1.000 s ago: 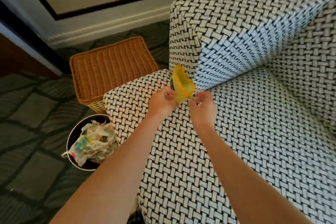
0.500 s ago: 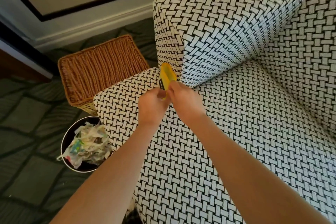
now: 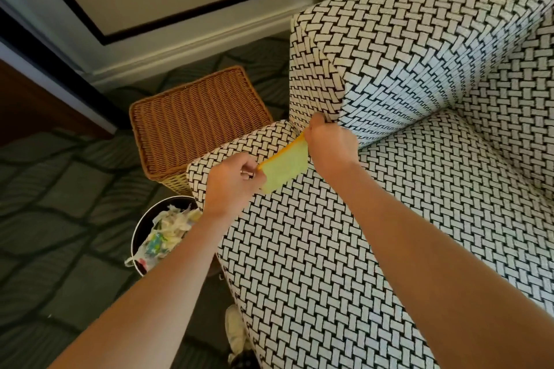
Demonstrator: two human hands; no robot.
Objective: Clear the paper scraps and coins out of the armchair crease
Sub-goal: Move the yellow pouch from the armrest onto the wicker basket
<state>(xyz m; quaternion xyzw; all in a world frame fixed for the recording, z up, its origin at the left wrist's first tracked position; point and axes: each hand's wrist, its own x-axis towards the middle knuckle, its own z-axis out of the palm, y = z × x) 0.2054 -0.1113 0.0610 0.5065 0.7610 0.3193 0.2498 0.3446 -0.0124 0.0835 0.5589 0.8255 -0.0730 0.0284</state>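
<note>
Paper scrap [image 3: 284,169] betw. L hand [image 3: 232,181] & R hand [image 3: 331,147], above armchair [image 3: 314,263]

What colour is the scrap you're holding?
Yellow-green scrap, orange along its top edge; head view.

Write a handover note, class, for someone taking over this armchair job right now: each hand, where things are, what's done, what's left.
Left hand: fingers pinch the near end of the yellow scrap.
Right hand: grips its far end, by the front of the armchair crease.
Scrap: stretched between both hands over the seat, apparently free of the crease.
Bin: on the floor to the left, holding crumpled paper.
Left to do: probably bin the scrap, then search the crease. No coins visible.
</note>
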